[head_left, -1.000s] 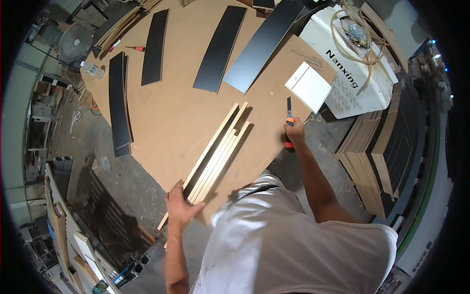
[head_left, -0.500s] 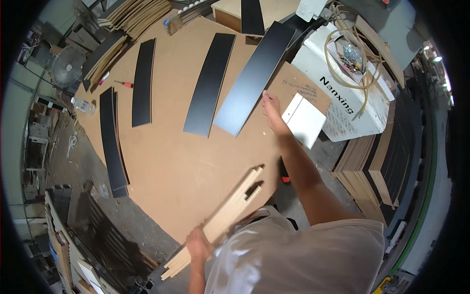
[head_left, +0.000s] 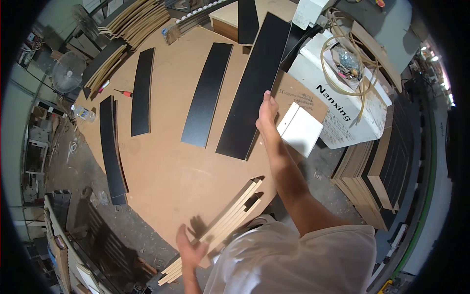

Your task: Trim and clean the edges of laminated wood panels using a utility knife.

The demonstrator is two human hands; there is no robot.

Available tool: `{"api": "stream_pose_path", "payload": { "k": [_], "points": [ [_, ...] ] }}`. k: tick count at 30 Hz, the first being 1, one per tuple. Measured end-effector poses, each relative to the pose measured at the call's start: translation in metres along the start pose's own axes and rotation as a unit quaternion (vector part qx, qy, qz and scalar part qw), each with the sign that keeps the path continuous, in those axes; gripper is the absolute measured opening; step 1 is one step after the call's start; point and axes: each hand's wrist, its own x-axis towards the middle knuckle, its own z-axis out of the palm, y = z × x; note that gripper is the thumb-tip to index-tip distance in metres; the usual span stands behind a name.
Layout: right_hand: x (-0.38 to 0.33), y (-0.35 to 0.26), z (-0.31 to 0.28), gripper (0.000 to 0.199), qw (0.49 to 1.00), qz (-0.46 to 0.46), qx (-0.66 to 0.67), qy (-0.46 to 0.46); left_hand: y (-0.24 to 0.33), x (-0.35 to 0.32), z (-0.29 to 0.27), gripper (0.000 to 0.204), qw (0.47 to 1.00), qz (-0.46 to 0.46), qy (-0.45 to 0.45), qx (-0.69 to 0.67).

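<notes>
My right hand [head_left: 268,111] grips the right long edge of a black board [head_left: 254,88], its thumb on the upper face. That board lies at a slant over the right part of the brown work table [head_left: 161,181]. My left hand [head_left: 191,249] has its fingers spread, a little blurred, over the lower end of a bundle of pale wooden strips [head_left: 229,210]. The strips lie together along the table's near edge, close to my body. Left of the gripped board rest another black board [head_left: 207,95], a narrower one [head_left: 142,93] and a stacked pair [head_left: 112,147] at the left edge.
A red-handled screwdriver [head_left: 126,93] and a plastic bottle [head_left: 82,112] lie at the table's left side. Stacked panels [head_left: 134,22] stand at the back left. On the right are a white panel [head_left: 301,130], a large white box [head_left: 342,93] with a coiled hose, and piled boards [head_left: 367,181].
The black board in my right hand has turned and shifted nearer to me, losing its bright sheen. My left hand has loosened from the wooden strips and spread its fingers.
</notes>
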Motion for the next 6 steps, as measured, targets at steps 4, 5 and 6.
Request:
{"api": "stream_pose_path", "payload": {
  "k": [4, 5, 6],
  "points": [
    [-0.06, -0.052, -0.001, 0.037, 0.992, -0.039, 0.086, -0.085, 0.048, 0.061, -0.034, 0.083, 0.993, 0.067, 0.1, -0.012],
    [-0.073, -0.059, -0.005, 0.037, 0.985, -0.024, 0.118, -0.124, 0.074, 0.079, -0.046, 0.08, 0.989, 0.09, 0.11, -0.029],
    [-0.085, -0.066, -0.007, 0.038, 0.974, -0.008, 0.152, -0.165, 0.073, 0.071, -0.049, 0.08, 0.989, 0.091, 0.116, -0.028]
  ]
}}
